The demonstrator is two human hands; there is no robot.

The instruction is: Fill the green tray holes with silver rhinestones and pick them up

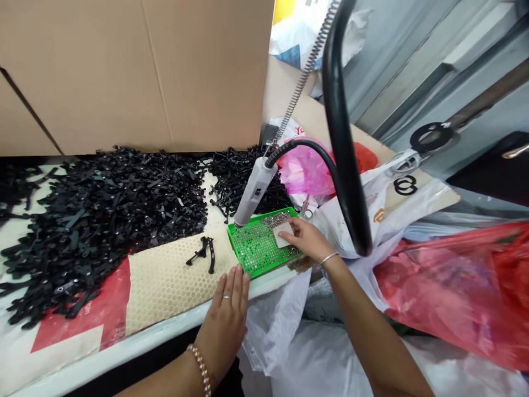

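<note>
My right hand (309, 238) pinches a small pale square card (283, 235) over the right part of a green perforated tray (232, 240). Small metal screws fill many of the tray's holes, and more lie loose along its far and right sides. My left hand (228, 309) lies flat with its fingers stretched out, its fingertips at the tray's near left corner. Above the tray's left side, a white electric screwdriver (257, 190) hangs tilted from a coiled spring. Several black plastic parts (202, 252) rest on a beige honeycomb-patterned mat (173, 286) left of the tray.
A large heap of black parts (136, 193) spreads over the left of the bench, with a smaller heap (235, 173) behind the tray. Tall cardboard (136, 77) stands at the back. A thick black bar (345, 127) crosses in front. Plastic bags (463, 286) crowd the right.
</note>
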